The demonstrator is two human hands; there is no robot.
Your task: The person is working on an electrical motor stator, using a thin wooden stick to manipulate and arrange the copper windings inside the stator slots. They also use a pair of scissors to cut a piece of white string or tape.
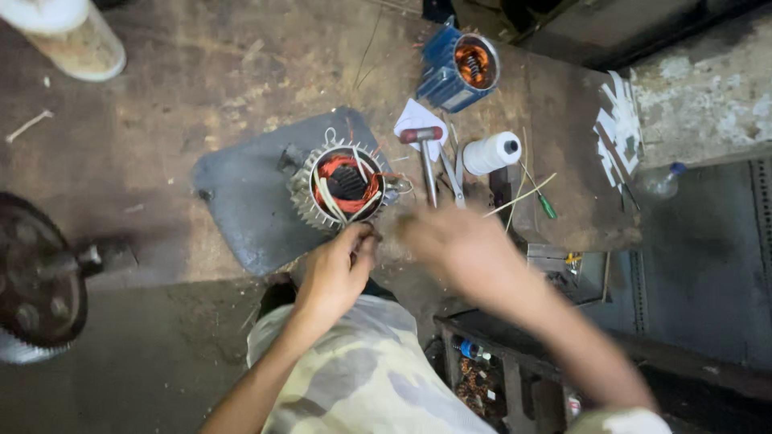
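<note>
**Hands at the rim of a finned motor stator**

A round, grey, finned metal stator with copper-red windings and pale insulating strips [344,186] stands open-end up at the centre of the frame, on a dark grey, smooth slab [241,201] that lies on a stained, scuffed brown floor [201,72].

The left hand [336,269] reaches up from the lower centre, wrist straight, fingers curled together and pinched at the stator's lower rim; what they pinch is too small to tell. The right hand [450,241] is a motion-blurred shape just right of the stator, forearm running to the lower right; whether its fingers are apart or together cannot be told.

Above the right hand lie a red-headed hammer with a metal shaft [426,157], a white cylindrical spool of thread [492,153] and a green-handled screwdriver [545,205]. A blue motor housing with copper coils inside [458,68] sits in the upper centre. A dark, rusty toothed wheel [32,281] fills the left edge.
</note>
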